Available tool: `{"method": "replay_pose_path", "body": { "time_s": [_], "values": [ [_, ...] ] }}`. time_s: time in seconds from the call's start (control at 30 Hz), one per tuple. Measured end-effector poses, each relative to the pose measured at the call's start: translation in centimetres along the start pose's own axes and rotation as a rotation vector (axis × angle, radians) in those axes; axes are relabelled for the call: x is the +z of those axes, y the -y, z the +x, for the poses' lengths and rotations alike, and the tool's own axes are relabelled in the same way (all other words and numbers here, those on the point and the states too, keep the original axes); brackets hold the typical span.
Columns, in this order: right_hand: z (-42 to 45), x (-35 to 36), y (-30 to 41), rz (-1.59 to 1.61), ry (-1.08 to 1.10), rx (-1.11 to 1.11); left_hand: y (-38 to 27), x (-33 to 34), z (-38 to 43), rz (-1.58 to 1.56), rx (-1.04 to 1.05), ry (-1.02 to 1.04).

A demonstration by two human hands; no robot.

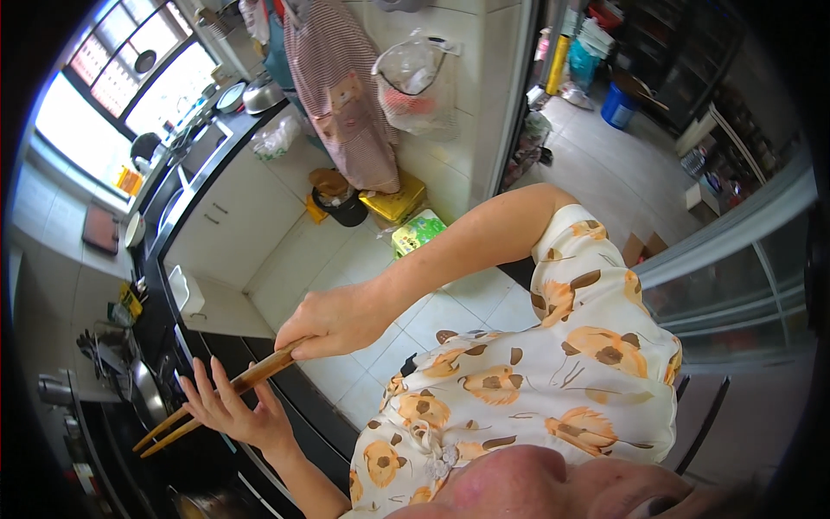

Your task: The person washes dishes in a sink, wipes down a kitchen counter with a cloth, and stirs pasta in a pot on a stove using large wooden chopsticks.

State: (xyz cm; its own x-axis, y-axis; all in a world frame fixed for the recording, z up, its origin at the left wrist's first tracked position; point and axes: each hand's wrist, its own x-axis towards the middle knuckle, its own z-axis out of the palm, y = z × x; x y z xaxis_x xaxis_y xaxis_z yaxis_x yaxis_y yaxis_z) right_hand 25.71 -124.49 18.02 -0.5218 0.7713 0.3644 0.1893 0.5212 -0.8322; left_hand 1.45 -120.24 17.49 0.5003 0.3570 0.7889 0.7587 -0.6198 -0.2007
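My right hand (337,324) grips the thick end of a pair of long wooden chopsticks (266,368). Their tips point down and left over the dark cooktop area. My left hand (237,409) is raised with its fingers apart, and its fingers hide a middle stretch of the chopsticks. Whether it touches them is unclear. Beyond the left fingers sits a shiny metal pan or bowl (149,392). At the bottom edge, partly cut off and dim, a pan-like vessel (194,505) is visible.
A black countertop (152,279) runs along the left to a sink (174,194) below the window. A white plastic basket (185,290) projects from the cabinet side. On the tiled floor stand a black bin (343,206) and a green package (415,232). An apron (347,97) hangs on the wall.
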Motion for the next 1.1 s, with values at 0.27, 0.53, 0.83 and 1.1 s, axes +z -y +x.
{"method": "replay_pose_path", "body": {
  "time_s": [0.27, 0.53, 0.83, 1.1],
  "values": [
    [3.7, -0.6, -2.6, 0.121, 0.213, -0.011, -1.3, 0.5, 0.9, 0.124, -0.14, 0.1],
    [9.7, 9.6, 0.7, -0.028, 0.14, -0.041, 8.5, -5.9, -3.2, 0.139, -0.171, 0.166],
    [21.1, 16.9, 11.3, -0.565, 0.288, -0.318, 20.7, -13.9, -8.0, 0.039, -0.306, -0.031],
    [37.1, 26.4, 18.2, -1.227, 0.213, -0.765, 36.4, -15.1, -11.8, 0.296, -0.532, -0.464]
  ]
}}
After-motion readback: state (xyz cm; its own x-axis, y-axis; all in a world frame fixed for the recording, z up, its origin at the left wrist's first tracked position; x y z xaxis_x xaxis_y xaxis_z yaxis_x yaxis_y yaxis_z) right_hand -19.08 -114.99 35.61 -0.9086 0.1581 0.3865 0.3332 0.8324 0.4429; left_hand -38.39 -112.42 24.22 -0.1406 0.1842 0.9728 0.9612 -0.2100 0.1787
